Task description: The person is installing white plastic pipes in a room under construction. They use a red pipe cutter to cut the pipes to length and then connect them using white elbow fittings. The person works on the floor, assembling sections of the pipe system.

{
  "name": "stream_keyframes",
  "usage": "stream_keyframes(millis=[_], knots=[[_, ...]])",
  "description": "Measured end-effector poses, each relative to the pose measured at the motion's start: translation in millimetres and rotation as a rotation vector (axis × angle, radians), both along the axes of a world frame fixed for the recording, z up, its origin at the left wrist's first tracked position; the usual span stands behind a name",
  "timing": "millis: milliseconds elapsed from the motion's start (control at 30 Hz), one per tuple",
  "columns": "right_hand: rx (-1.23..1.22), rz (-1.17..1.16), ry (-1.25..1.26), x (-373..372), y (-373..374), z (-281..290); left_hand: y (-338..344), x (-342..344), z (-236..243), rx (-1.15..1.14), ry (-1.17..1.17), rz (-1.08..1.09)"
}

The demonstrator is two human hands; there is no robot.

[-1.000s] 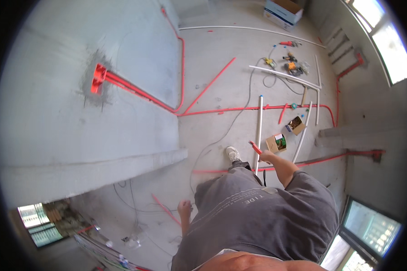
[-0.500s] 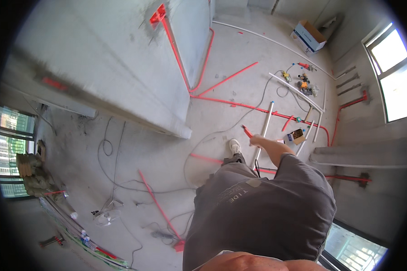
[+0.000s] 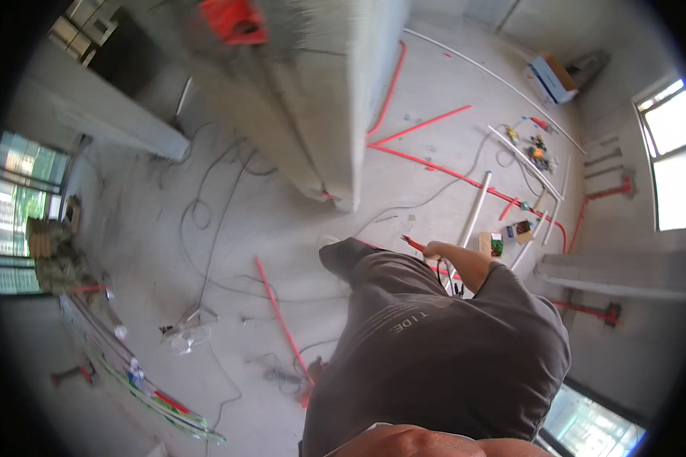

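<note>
My right hand (image 3: pixel 435 250) is closed around a slim red tool (image 3: pixel 413 243) that points out to the left with a dark tip; its exact kind is too small to tell. Beyond that hand a white pipe (image 3: pixel 476 209) lies on the floor. Two small open boxes, one pale box (image 3: pixel 489 242) and one dark-and-yellow box (image 3: pixel 520 231), stand to its right. At the left side of my shirt, part of my left hand (image 3: pixel 318 369) shows, dim and blurred, with its fingers not readable. It is near a red pipe (image 3: pixel 276 311) lying on the floor.
A wall end (image 3: pixel 339 145) juts in ahead, with a red junction box (image 3: pixel 235 21) on it. Red conduit (image 3: pixel 434 166) and grey cables (image 3: pixel 217 228) cross the floor. Power tools (image 3: pixel 539 156) and a carton (image 3: pixel 552 78) sit far right; bundled pipes (image 3: pixel 129 373) lie left.
My view has shifted, so the wall end looms nearer and the floor things sit further right. My leg has stepped forward. Part of my left hand has come into view; the right still grips the red tool.
</note>
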State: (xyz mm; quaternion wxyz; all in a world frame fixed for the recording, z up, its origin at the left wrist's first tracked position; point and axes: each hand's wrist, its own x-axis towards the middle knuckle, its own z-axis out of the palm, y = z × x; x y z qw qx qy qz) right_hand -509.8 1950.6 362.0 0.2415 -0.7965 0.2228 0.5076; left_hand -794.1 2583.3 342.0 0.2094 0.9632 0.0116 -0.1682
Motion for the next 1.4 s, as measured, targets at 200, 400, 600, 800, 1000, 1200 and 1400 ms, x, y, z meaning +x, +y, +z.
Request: stream_keyframes(millis=[200,400,600,800,1000,1200,1400], knots=[[0.034,0.169,0.289,54.5,56.7,-55.5,12.6,207.0,28.6,-0.776,0.334,1.107],[0.103,-0.006,0.588,195.9,170.2,-46.0,117.4,326.6,42.6,-0.670,0.437,1.200],[0.307,-0.339,0.320,285.4,259.8,-44.4,216.5,448.6,43.0,-0.576,0.526,1.039],[0.343,-0.533,0.131,379.9,347.7,-11.9,277.5,673.3,68.9,-0.584,0.647,1.109],[0.282,-0.781,0.067,500.1,425.1,-59.0,383.7,941.0,13.7,-0.575,0.538,0.575],[0.430,-0.821,-0.005,632.8,472.2,-37.7,408.6,1234.3,64.2,-0.557,0.520,0.854],[0.269,-1.071,-0.049,781.5,479.1,1.7,366.7,1476.0,92.3,-0.624,0.389,0.716]])
